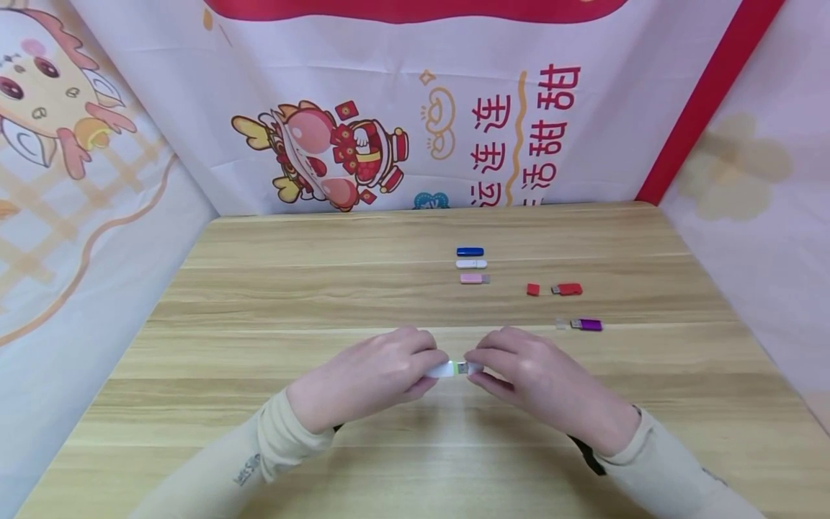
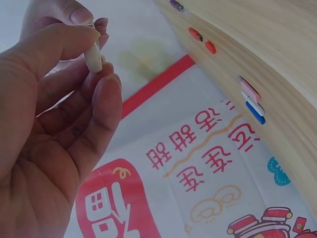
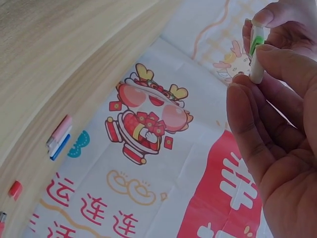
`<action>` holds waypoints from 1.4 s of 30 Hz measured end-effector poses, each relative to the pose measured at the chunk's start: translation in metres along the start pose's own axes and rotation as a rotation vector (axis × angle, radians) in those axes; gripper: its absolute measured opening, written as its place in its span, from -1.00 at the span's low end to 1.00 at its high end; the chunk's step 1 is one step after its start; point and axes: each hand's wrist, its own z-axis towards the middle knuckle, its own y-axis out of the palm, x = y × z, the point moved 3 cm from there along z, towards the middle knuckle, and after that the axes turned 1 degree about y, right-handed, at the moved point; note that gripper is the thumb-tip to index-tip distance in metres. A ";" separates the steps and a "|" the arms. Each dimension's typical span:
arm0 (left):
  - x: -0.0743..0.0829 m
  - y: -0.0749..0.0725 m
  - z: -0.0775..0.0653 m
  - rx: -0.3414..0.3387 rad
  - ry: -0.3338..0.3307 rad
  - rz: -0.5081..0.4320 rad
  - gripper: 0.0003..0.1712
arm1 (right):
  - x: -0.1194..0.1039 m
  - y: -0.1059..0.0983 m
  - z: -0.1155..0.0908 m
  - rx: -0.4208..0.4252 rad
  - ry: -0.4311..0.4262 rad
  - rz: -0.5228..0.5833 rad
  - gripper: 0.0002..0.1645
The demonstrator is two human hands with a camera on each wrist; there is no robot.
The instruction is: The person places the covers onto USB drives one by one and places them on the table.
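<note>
In the head view, my left hand [image 1: 382, 371] pinches the white body of a USB stick [image 1: 444, 370] between thumb and fingers. A light green band and the metal plug show at its right end. My right hand [image 1: 534, 371] pinches a white cap [image 1: 476, 367] at the plug's tip; whether the cap covers part of the plug cannot be told. Both hands are close together over the front middle of the table. The left wrist view shows the rounded end of the white body [image 2: 93, 58]. From the right wrist, the cap [image 3: 256, 70] and green band are visible.
Farther back on the table [image 1: 292, 288] lie a blue USB stick [image 1: 470, 252], a white one [image 1: 471, 264] and a pink one [image 1: 473, 279]. To their right are a red stick [image 1: 569, 289], its red cap [image 1: 533, 289], a purple stick [image 1: 587, 325] and a clear cap [image 1: 560, 324].
</note>
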 end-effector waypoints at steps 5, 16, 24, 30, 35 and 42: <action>0.002 -0.001 0.002 -0.005 0.003 -0.005 -0.69 | -0.001 0.000 0.000 0.014 -0.012 0.000 -0.75; 0.004 -0.001 0.004 0.017 0.007 -0.003 -0.70 | -0.002 -0.001 0.000 0.005 0.007 0.011 -0.72; 0.005 -0.001 0.005 0.059 0.004 0.000 -0.73 | -0.003 0.000 0.001 -0.013 0.050 0.029 -0.70; 0.005 0.000 0.004 0.110 -0.001 0.039 -0.81 | -0.004 0.000 0.001 -0.022 0.075 0.031 -0.67; 0.005 0.000 0.003 0.144 0.008 0.077 -0.83 | -0.003 0.000 0.001 -0.017 0.073 0.032 -0.65; 0.005 -0.001 0.003 0.101 -0.005 0.086 -0.81 | -0.004 0.000 0.001 0.013 0.032 0.036 -0.64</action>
